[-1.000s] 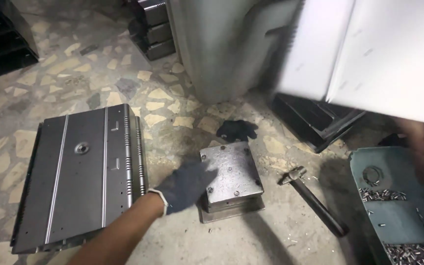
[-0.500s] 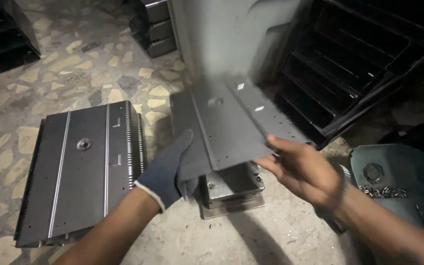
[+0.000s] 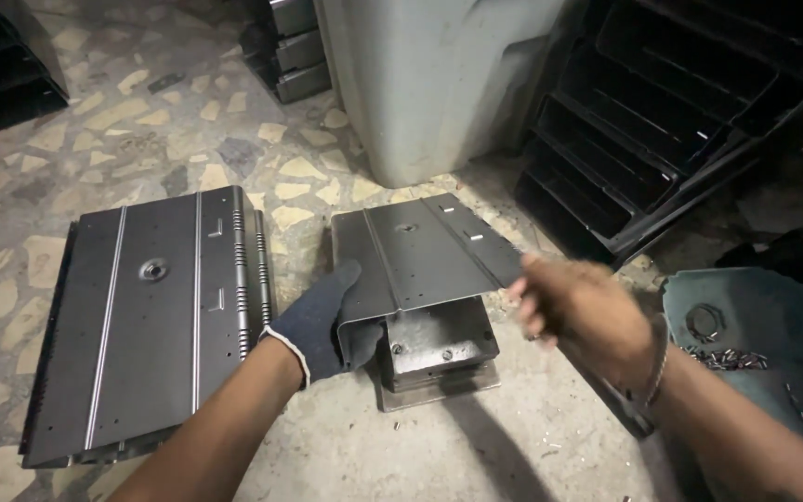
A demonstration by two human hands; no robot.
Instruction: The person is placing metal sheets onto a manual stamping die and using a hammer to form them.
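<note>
A grey sheet-metal panel [image 3: 420,251] with a folded edge lies across a steel block [image 3: 439,349] on the floor. My left hand [image 3: 322,321], in a dark glove, grips the panel's near left corner. My bare right hand [image 3: 583,311] hovers just off the panel's right edge, blurred, fingers loosely curled and holding nothing that I can see. A bracelet sits on that wrist.
A stack of similar panels [image 3: 141,316] lies on the left. A grey bin [image 3: 439,84] stands behind. Black metal trays [image 3: 662,121] lean at the right. A teal tray [image 3: 755,344] holds nuts and screws. Dark metal stacks [image 3: 290,46] stand at the back.
The panel came down from the upper right in my right hand, my left hand took its near corner, and it now rests on the block. My right hand has drawn off its right edge.
</note>
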